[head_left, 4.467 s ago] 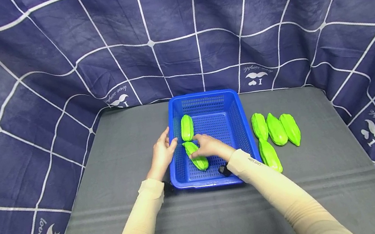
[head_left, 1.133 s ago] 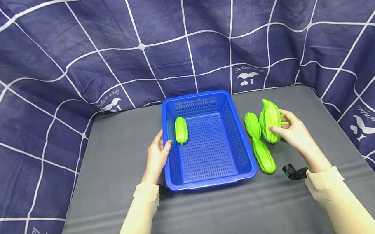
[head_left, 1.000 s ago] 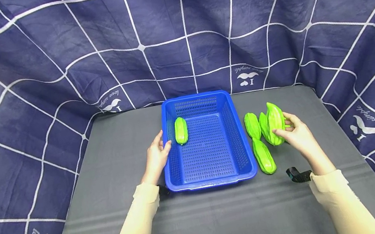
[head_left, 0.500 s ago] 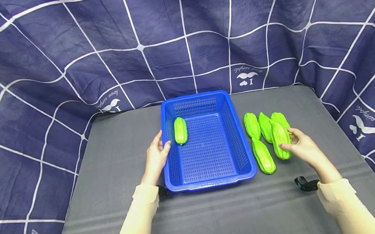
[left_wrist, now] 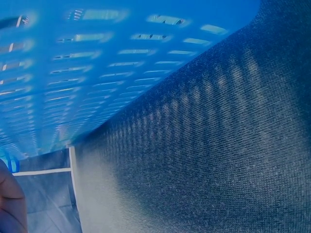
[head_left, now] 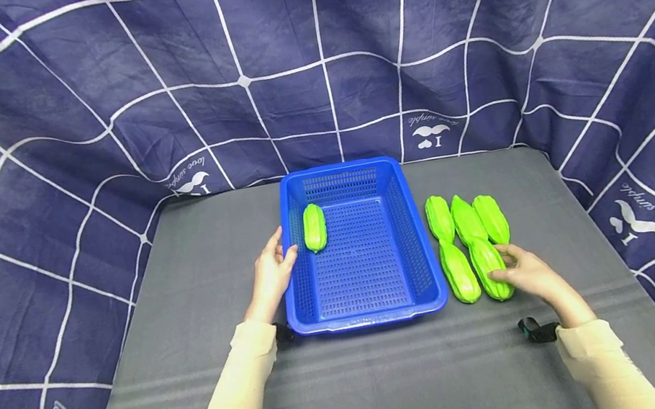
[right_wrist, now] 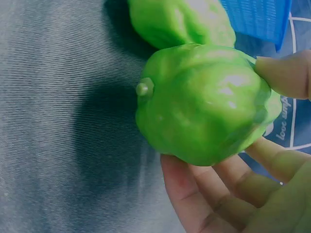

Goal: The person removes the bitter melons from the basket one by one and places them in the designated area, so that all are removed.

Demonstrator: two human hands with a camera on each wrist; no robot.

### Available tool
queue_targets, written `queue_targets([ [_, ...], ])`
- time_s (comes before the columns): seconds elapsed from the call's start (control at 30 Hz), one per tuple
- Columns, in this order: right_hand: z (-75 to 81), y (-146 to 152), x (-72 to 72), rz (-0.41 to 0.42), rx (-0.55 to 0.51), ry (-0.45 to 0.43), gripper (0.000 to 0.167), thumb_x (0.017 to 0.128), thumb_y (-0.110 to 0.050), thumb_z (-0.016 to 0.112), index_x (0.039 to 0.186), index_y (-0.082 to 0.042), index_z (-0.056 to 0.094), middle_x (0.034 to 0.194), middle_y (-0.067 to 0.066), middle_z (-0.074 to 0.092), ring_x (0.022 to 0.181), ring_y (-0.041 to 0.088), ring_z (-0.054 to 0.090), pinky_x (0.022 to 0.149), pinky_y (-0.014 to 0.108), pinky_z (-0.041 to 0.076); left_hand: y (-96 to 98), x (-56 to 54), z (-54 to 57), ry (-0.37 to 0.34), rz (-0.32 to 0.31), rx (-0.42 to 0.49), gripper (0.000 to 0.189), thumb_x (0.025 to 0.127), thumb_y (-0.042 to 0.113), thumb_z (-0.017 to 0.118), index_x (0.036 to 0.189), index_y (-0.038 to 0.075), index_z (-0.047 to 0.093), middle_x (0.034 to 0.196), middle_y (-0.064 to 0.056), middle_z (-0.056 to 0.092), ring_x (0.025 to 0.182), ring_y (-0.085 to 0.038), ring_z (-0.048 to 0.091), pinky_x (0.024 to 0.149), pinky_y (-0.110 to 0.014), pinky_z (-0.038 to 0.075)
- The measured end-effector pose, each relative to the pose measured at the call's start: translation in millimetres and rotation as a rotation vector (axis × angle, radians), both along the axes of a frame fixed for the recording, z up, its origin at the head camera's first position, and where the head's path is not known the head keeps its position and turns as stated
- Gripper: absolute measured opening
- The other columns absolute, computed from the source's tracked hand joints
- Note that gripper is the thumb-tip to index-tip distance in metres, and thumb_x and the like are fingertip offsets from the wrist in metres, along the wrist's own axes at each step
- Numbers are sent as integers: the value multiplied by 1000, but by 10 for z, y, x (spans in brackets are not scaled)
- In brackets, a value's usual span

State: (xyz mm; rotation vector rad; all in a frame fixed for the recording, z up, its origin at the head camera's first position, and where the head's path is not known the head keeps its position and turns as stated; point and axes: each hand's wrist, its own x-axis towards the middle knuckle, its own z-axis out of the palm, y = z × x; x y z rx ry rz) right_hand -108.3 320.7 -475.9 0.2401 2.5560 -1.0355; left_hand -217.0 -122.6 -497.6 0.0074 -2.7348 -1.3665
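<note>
In the head view, my right hand [head_left: 526, 272] holds a green ridged bitter melon [head_left: 490, 268] low at the table, right of the blue basket [head_left: 370, 318]. The right wrist view shows its blunt, stemmed end [right_wrist: 204, 107], with the thumb on one side and fingers on the other. Another bitter melon [head_left: 459, 272] lies alongside it. My left hand [head_left: 271, 273] grips the basket's left rim, thumb over the edge and fingers outside. One bitter melon [head_left: 315, 228] lies in the basket, near its left wall. In the left wrist view, the basket's slotted wall [left_wrist: 97, 63] fills the upper left.
Beyond the held one lie more bitter melons: one [head_left: 440, 220] at the left, one [head_left: 468, 220] in the middle, one [head_left: 492, 219] at the right. The grey table [head_left: 360, 389] ends at a dark blue curtain [head_left: 283, 29] with white lines.
The right hand has taken a bitter melon from the basket over to the right, then lowered it towards me, in front of the middle one. The left hand stays at the basket's left rim.
</note>
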Motion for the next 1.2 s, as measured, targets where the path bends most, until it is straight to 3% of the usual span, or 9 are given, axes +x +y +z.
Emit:
queue_targets([
  [0.6,-177,34,38,16,-2,-23,70,96,-22,57,144,18,27,137,41,44,123,54,47,97,57,43,3,3,2,3,-2,14,55,94,20,63,146,6,47,93,-14,56,78,-22,52,70,-33,43],
  [1.2,-126,-17,37,26,55,-34,73,97,-27,53,145,20,23,139,43,38,128,56,41,102,60,39,-6,8,-12,24,-7,27,55,94,20,63,145,4,48,89,-11,53,75,-20,49,66,-30,39],
])
